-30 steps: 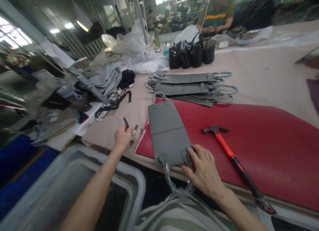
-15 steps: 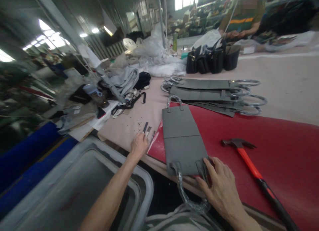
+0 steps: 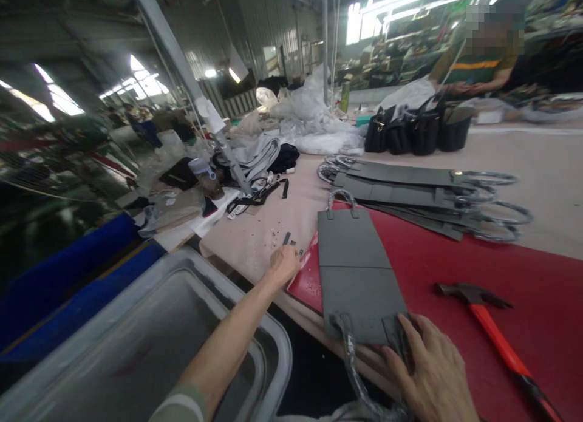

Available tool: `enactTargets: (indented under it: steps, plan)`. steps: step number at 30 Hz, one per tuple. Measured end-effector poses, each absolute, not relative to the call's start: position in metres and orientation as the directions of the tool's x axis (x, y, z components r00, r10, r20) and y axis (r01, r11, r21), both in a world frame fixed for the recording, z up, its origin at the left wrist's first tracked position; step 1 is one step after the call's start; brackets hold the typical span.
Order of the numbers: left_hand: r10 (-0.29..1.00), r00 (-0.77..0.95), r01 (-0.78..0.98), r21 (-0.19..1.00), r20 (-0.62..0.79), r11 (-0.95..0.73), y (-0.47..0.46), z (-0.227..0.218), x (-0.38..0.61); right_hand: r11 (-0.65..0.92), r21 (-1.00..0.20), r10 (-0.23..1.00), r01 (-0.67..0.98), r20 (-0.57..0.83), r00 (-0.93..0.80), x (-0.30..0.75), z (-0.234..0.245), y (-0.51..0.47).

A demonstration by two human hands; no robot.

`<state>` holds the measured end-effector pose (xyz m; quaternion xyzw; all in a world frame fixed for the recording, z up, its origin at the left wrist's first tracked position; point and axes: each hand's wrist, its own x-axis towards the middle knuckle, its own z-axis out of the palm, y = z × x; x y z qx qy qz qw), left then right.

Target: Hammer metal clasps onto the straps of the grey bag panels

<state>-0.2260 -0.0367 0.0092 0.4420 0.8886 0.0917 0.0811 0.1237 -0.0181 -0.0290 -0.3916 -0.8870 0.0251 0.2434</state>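
A flat grey bag panel (image 3: 357,258) with plastic-wrapped handles lies on the red board (image 3: 455,258), its near end at the table edge. My right hand (image 3: 432,364) grips the near right corner of that panel beside the handle's base, thumb below and fingers on top. Left of the panel, my left hand (image 3: 286,263) is closed over the small dark strips (image 3: 286,238) on the table; its fingertips, and whatever they pinch, are hidden. One wrapped handle (image 3: 350,355) hangs over the edge towards me.
To the right lies a claw hammer (image 3: 489,331) with a red and black handle. More grey bag panels (image 3: 401,194) are stacked behind. Black bags (image 3: 419,130) stand further back, near a person (image 3: 478,70). A grey plastic bin (image 3: 186,261) stands at front left.
The view has shifted, so everything appears further right and lower. My left hand has closed further over the strips. My right hand stays on the panel's corner.
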Motion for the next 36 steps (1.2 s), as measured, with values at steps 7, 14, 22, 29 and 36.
enactTargets:
  steps: [7,14,22,29,36]
  plan:
    - [0.801,-0.570,0.770,0.221,-0.183,0.598,-0.027,0.015,-0.225,0.673,-0.238,0.730,0.700,0.363,-0.579,0.122,-0.019,-0.024]
    - [0.740,-0.667,0.626,0.467,-0.094,0.624,-0.040,0.036,-0.234,0.639,-0.244,0.764,0.729,0.310,-0.566,0.121,-0.015,-0.032]
    - [0.870,-0.451,-0.297,0.953,-0.198,0.063,-0.065,0.028,-0.109,0.624,-0.284,0.779,0.728,0.302,-0.549,0.121,-0.015,-0.033]
    - [0.921,-0.386,-0.008,0.999,-0.049,0.049,-0.070,0.002,-0.071,0.614,-0.286,0.787,0.736,0.298,-0.541,0.122,-0.017,-0.033]
    - [0.911,-0.412,0.082,0.995,-0.017,0.056,-0.072,0.004,-0.071,0.613,-0.287,0.788,0.737,0.293,-0.541,0.121,-0.015,-0.034]
